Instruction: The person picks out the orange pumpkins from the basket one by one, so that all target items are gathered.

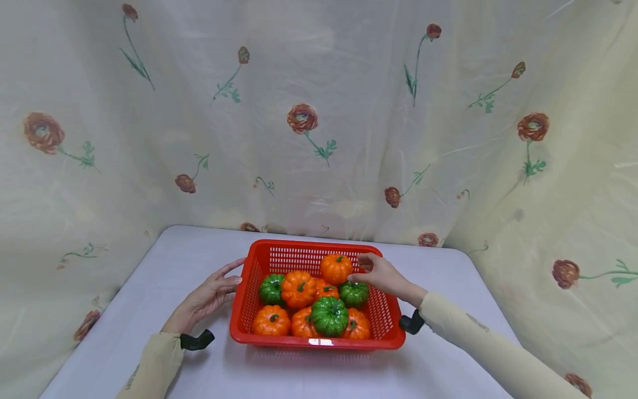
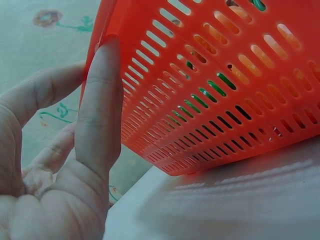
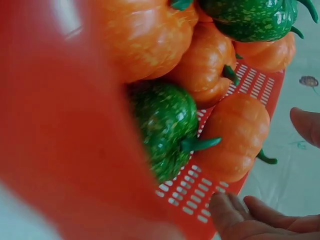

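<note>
A red slotted plastic basket [image 1: 319,342] holds several small orange and green pumpkins with green stems. My left hand [image 1: 215,293] is at its left side; in the left wrist view fairly straight fingertips touch the outer rim [image 2: 102,30]. My right hand [image 1: 381,275] hovers over the right rear part of the basket, thumb and fingers spread with nothing between them. Closest to it are an orange pumpkin [image 1: 336,269] at the back and a green pumpkin [image 1: 354,294]. In the right wrist view, a gap shows between the fingers and that orange pumpkin [image 3: 235,137].
The basket stands on a white-covered table [image 1: 199,249]. A flower-printed curtain [image 1: 319,183] hangs behind and along both sides. Nearer the front of the basket, another green pumpkin [image 1: 329,316] lies on top of orange ones. Black straps [image 1: 196,339] are worn at both wrists.
</note>
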{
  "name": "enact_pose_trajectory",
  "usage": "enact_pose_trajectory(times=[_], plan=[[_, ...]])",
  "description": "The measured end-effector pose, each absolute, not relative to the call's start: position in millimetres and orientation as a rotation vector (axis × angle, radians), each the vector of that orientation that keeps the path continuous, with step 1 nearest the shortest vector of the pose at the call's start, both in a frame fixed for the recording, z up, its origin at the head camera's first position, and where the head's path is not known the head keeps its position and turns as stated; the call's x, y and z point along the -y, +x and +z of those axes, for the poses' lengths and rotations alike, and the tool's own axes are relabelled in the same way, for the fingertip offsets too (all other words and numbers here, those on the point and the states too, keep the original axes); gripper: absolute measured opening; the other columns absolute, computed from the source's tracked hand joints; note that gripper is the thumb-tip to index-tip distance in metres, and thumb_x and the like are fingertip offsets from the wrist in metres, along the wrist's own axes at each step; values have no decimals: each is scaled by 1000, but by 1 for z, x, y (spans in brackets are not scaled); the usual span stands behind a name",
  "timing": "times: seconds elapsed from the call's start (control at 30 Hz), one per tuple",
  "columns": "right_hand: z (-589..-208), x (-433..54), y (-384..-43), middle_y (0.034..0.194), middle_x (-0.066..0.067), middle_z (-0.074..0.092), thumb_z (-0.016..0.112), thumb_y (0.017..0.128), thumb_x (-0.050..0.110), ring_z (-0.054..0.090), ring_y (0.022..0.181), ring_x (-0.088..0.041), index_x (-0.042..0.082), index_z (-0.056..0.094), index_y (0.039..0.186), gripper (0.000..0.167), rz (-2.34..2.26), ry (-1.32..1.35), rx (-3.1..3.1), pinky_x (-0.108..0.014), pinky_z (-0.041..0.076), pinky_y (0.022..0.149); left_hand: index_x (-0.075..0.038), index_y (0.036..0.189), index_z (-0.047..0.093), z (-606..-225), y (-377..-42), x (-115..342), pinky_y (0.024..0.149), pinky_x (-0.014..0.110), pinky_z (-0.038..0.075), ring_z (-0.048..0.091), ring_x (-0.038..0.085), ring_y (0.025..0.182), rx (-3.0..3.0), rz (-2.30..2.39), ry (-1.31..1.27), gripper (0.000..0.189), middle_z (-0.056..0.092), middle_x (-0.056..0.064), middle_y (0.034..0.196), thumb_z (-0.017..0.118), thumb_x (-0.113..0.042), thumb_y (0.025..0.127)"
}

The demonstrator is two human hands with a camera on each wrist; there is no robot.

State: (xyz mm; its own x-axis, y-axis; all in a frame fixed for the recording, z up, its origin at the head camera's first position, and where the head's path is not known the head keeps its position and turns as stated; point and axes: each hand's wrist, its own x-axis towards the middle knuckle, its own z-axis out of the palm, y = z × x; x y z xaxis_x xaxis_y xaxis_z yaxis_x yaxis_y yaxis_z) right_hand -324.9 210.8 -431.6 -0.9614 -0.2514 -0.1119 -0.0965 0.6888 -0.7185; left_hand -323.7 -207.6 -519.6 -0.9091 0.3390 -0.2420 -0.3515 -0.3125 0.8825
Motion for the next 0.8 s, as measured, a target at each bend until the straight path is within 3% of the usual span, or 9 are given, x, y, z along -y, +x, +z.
enact_pose_trajectory(times=[0.5, 0.8], plan=[[-432, -183, -338, 141, -24, 48, 71, 85, 38, 50, 126, -35, -6, 40, 141, 77, -1157, -60, -2640, -48, 43, 107, -29, 152, 29, -522, -327, 209, 90, 36, 55, 65, 23, 109, -1516, 2257, -20, 69, 29, 16, 155, 61, -10, 94], [-449, -179, -349, 124, -17, 60, 73, 83, 39, 57, 103, -25, -2, 52, 130, 66, -1136, -24, -2628, -42, 50, 99, -30, 152, 27, -526, -326, 209, 91, 36, 55, 64, 23, 111, -1521, 2259, -13, 70, 31, 13, 154, 61, -11, 94]])
